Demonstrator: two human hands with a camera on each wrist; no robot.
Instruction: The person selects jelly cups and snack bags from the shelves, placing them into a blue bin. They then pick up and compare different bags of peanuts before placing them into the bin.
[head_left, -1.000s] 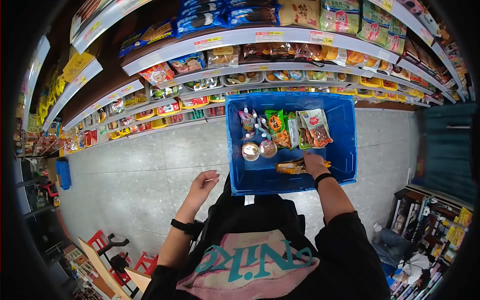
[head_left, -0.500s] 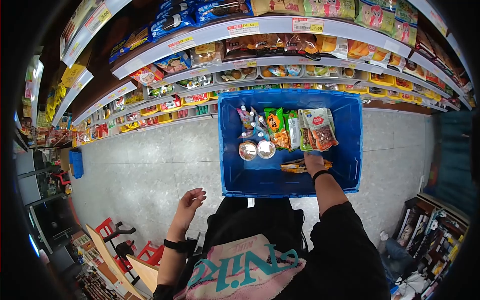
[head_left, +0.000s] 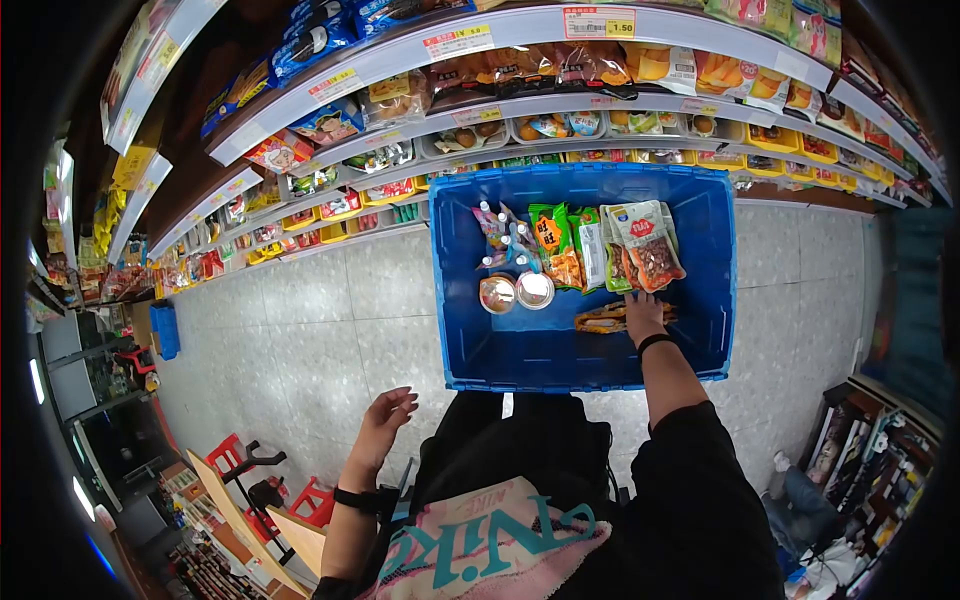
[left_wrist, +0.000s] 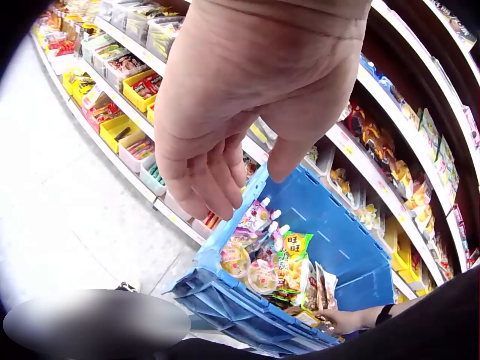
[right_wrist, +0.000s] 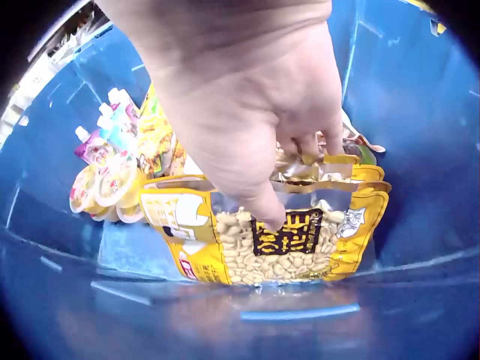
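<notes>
Inside the blue crate [head_left: 712, 290], my right hand [head_left: 645, 318] pinches yellow peanut bags [right_wrist: 244, 255] by their top edge. They stand upright near the crate's near wall, thumb in front and fingers behind. Beyond them lie meat-coloured snack packets [head_left: 650, 240] and a green-and-orange snack bag [head_left: 550, 238]. Two clear-lidded cups [head_left: 535, 290] and several spouted pouches [head_left: 490, 228] fill the left side. Holding nothing, my left hand [head_left: 383, 422] hangs outside the crate's near left corner, fingers loosely bent; the left wrist view has this hand [left_wrist: 255, 97] above the crate rim.
Store shelves [head_left: 400, 62] with packaged snacks curve around the far side, close behind the crate. Grey tiled floor [head_left: 300, 320] shows on both sides. A red-framed object [head_left: 315, 500] and wooden boards [head_left: 225, 505] stand at lower left. At lower right is another person's leg [head_left: 805, 500].
The peanut bags and my right hand have shifted slightly right, and its fingers now reach farther over the bags' top. My left hand has dropped a little lower. The head view has moved closer.
</notes>
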